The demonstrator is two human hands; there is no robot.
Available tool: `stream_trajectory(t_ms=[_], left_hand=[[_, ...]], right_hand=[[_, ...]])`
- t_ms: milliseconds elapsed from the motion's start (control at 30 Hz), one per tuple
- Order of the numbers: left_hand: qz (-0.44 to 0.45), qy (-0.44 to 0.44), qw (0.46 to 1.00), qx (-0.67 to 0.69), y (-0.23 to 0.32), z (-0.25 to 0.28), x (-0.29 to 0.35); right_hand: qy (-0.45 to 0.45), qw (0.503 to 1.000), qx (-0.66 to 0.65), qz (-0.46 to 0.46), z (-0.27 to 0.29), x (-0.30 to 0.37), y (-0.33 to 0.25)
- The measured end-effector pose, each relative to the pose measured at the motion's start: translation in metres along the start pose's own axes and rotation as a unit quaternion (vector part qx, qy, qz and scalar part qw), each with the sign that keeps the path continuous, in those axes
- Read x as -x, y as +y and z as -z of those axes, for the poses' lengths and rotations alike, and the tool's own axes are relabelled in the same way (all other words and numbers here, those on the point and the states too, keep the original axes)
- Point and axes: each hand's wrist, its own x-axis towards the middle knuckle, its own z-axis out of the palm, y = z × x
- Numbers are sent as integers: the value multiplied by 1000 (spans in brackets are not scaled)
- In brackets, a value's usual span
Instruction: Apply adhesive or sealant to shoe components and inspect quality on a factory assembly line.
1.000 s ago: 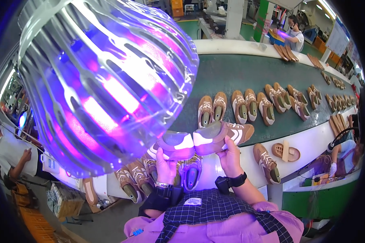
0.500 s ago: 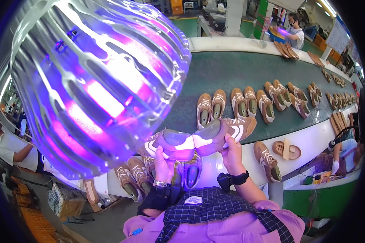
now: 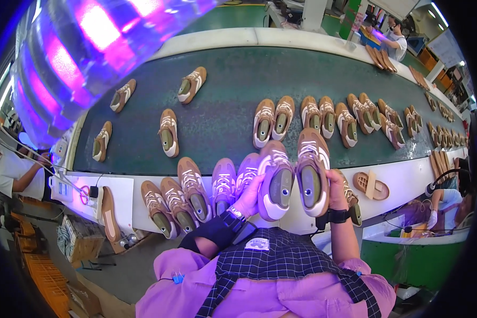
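Note:
My left hand (image 3: 248,197) grips a brown sneaker (image 3: 277,177) with white stripes and a pale heel patch. In my right hand (image 3: 336,191) is a matching sneaker (image 3: 310,175), held by its outer side near the heel. The two shoes stand side by side above the white ledge, slightly apart, toes pointing away from me and openings facing me. Olive insoles with a small round mark show inside. My fingers are partly hidden behind the shoes. Beside my left hand, several similar sneakers (image 3: 192,183) are lined up on the ledge.
A glowing purple lamp (image 3: 85,58) in a clear ribbed cover fills the upper left. Several sneakers (image 3: 168,132) sit on the green conveyor belt (image 3: 217,143). Right of my hands lie another sneaker and a brown sole (image 3: 377,186) on the white ledge. Co-workers (image 3: 395,42) are around.
Both held sneakers have turned from lying sideways, heels together, to side by side with toes pointing away. The lamp now sits farther up and left in view, revealing more belt.

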Motion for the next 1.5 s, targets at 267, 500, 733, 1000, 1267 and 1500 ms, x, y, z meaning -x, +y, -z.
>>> stream_trajectory(t_ms=[267, 500, 733, 1000, 1267, 1500], left_hand=[[147, 84, 781, -601, 14, 17, -14], [-101, 315, 430, -840, 62, 44, -59], [-4, 265, 599, -756, 48, 43, -80], [54, 151, 798, -581, -32, 65, -25], [94, 175, 897, -394, -30, 41, -4], [-203, 102, 972, -61, 15, 4, 7]], right_hand=[[23, 1000, 13, -13, 58, 24, -8], [17, 999, -26, 26, 83, 30, -13], [27, 998, -22, 45, 86, 20, -25], [-14, 997, -48, 55, 90, 22, -28], [-55, 996, -66, 36, 67, 10, -30], [-95, 980, -121, 127, 8, 11, -51]])
